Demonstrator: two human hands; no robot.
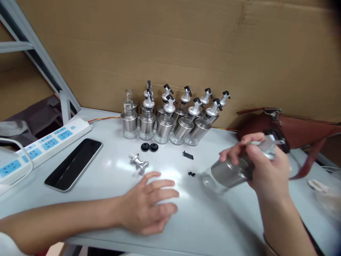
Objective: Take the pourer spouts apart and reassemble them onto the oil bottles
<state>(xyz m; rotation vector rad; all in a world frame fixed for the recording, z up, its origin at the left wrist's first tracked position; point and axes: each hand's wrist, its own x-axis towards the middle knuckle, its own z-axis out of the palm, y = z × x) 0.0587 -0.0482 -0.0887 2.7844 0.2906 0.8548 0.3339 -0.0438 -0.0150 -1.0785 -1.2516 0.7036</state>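
My right hand (266, 167) grips a glass bottle with a steel sleeve (231, 172) by its neck and pourer top; the bottle is tilted, its base pointing left, and slightly blurred. My left hand (151, 204) rests low over the table with its fingers spread and nothing in them. Just beyond it lie two silver pourer parts (140, 164). Two black round stoppers (149, 147), a black lever piece (188, 155) and tiny black parts (191, 174) lie on the table. Behind them stand two rows of similar bottles (163, 128), most with pourer tops; the two leftmost are without.
A black phone (74, 164) and a white power strip (44, 145) lie at the left of the table (106, 224). A brown bag (301, 131) sits at the back right. Cardboard (149, 42) stands behind the table, and a metal frame (44, 53) rises at the left.
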